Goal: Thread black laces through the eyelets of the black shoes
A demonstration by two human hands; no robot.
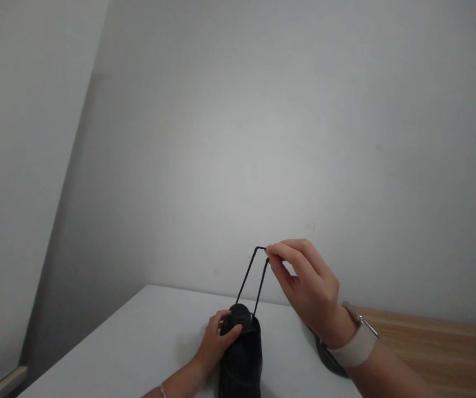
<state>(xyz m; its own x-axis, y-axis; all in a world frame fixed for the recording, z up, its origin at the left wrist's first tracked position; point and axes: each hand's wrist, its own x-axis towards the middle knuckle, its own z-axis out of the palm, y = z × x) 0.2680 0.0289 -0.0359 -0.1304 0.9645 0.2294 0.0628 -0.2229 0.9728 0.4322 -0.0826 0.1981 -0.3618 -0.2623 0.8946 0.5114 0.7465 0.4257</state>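
A black shoe (pixel 242 365) is on the white table, its near end cut off by the bottom of the view. My left hand (pixel 217 340) grips it near the tongue (pixel 240 316), thumb on top and fingers at the side. Raised to the right, my right hand (pixel 304 276) pinches a black shoelace (pixel 247 276) between thumb and fingertips. Two taut strands of that lace run up from the shoe to the pinch.
Partly behind my right wrist lies a black object (pixel 329 360), perhaps another shoe. The white table (pixel 138 337) reaches back to a pale wall (pixel 238 138). A wood-grain surface (pixel 440 348) adjoins it on the right.
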